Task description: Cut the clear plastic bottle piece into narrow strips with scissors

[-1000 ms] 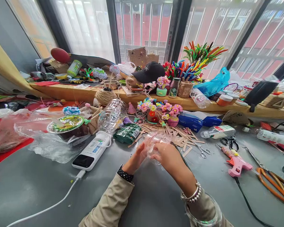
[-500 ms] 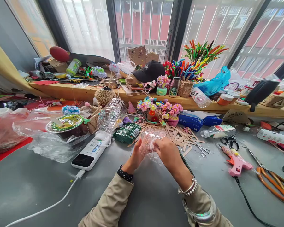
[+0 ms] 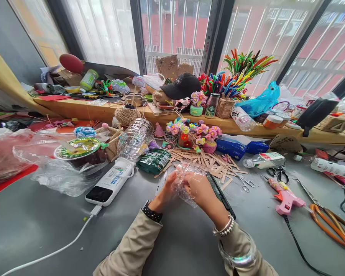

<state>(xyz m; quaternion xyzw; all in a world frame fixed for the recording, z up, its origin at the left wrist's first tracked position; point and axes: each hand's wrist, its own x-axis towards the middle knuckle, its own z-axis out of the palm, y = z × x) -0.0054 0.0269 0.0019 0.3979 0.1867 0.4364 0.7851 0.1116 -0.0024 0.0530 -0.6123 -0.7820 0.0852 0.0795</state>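
Between my hands is a clear, ribbed piece of plastic bottle (image 3: 186, 167), held just above the grey table. My left hand (image 3: 166, 190) is closed around its left side, fingers partly behind the plastic. My right hand (image 3: 200, 190) reaches in from the right with fingers bent onto the plastic, its fingertips partly hidden. Around my right sleeve sits a clear plastic ring (image 3: 240, 260). A long dark tool (image 3: 222, 197) lies beside my right forearm, partly covered by it. Wooden craft sticks (image 3: 201, 159) are scattered just beyond my hands.
To the right lie small scissors (image 3: 245, 183), a pink glue gun (image 3: 289, 197) with a cord and orange-handled shears (image 3: 330, 220). On the left are a white power bank (image 3: 110, 184) with a cable and a lidded tub (image 3: 79, 151). A crowded wooden ledge (image 3: 161, 119) runs behind.
The bottle piece has turned and tilted between my hands. My right hand has shifted slightly left and down, its fingers moving in towards my left hand. More of the dark tool shows.
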